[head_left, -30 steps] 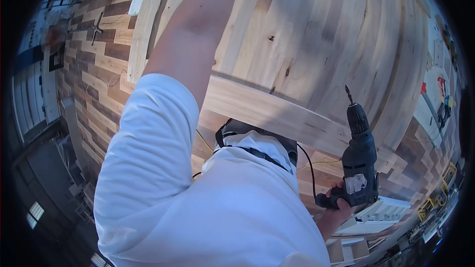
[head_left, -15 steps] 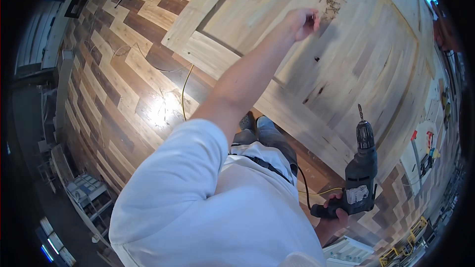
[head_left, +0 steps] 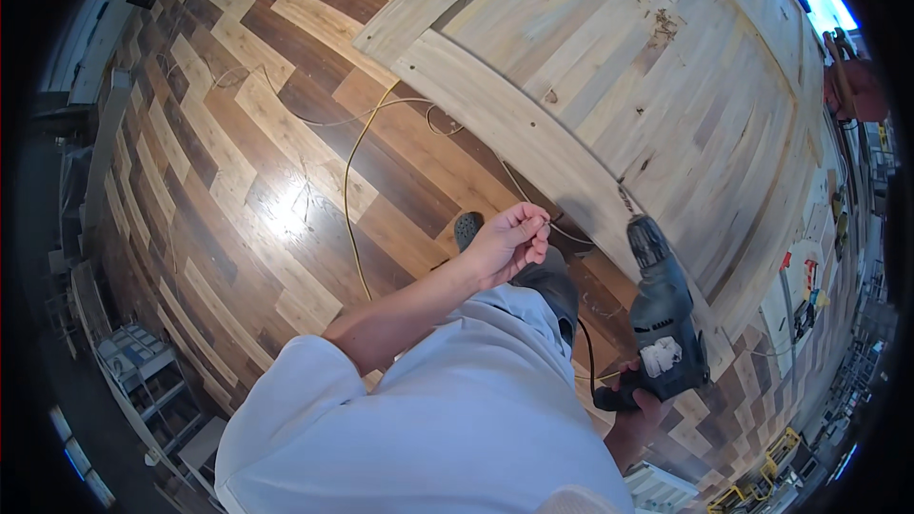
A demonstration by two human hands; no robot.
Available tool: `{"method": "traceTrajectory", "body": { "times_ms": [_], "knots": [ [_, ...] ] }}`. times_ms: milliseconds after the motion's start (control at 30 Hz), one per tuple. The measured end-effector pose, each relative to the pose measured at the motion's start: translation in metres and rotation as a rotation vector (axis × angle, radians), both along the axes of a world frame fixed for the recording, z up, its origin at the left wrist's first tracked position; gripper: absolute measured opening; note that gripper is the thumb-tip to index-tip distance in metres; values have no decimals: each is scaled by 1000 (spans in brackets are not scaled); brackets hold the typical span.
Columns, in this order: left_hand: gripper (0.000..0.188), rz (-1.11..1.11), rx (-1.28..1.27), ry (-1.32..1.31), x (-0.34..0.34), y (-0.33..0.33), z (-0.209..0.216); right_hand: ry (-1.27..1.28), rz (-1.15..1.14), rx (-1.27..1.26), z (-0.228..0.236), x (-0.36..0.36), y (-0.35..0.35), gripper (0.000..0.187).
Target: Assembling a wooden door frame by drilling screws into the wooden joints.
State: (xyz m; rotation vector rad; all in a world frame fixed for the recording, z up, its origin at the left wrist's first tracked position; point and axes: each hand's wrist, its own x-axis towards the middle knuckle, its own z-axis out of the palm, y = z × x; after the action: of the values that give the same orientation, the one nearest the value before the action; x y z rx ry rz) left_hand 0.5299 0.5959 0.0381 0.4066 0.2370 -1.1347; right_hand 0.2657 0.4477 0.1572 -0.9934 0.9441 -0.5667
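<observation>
My left hand (head_left: 514, 246) is held in front of my body, near the close edge of a large wooden panel (head_left: 476, 76). Its thumb and fingertips are pinched together; whatever lies between them is too small to make out. A black corded power drill (head_left: 664, 309) is gripped by its handle in my right hand (head_left: 640, 398). The drill's bit points away from me, over the panel's near frame board. On the panel's surface, farther off, lies a small brown pile of screws or shavings (head_left: 664, 27).
A yellow cord (head_left: 350, 200) and a pale cable (head_left: 319, 121) cross the patterned wood floor (head_left: 228, 200) left of the panel. Hand tools (head_left: 809, 300) lie on a pale board at the right. A step ladder (head_left: 152, 371) stands at the lower left.
My left hand has drawn back from the pile on the panel to in front of my body, fingers pinched. The drill has tilted left, its bit now over the panel's frame.
</observation>
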Motion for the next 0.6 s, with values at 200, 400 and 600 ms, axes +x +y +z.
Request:
{"method": "traceTrajectory", "body": {
  "times_ms": [200, 400, 600],
  "knots": [
    [11, 244, -29, -66, -14, 21, 10, 119, 255, -31, 13, 13, -5, 72],
    [17, 325, -90, -128, -24, 23, 18, 81, 425, -82, 20, 17, -24, 78],
    [16, 355, -76, -121, -46, 2, 21, 69, 470, -91, 26, -3, -51, 77]
  ]
}}
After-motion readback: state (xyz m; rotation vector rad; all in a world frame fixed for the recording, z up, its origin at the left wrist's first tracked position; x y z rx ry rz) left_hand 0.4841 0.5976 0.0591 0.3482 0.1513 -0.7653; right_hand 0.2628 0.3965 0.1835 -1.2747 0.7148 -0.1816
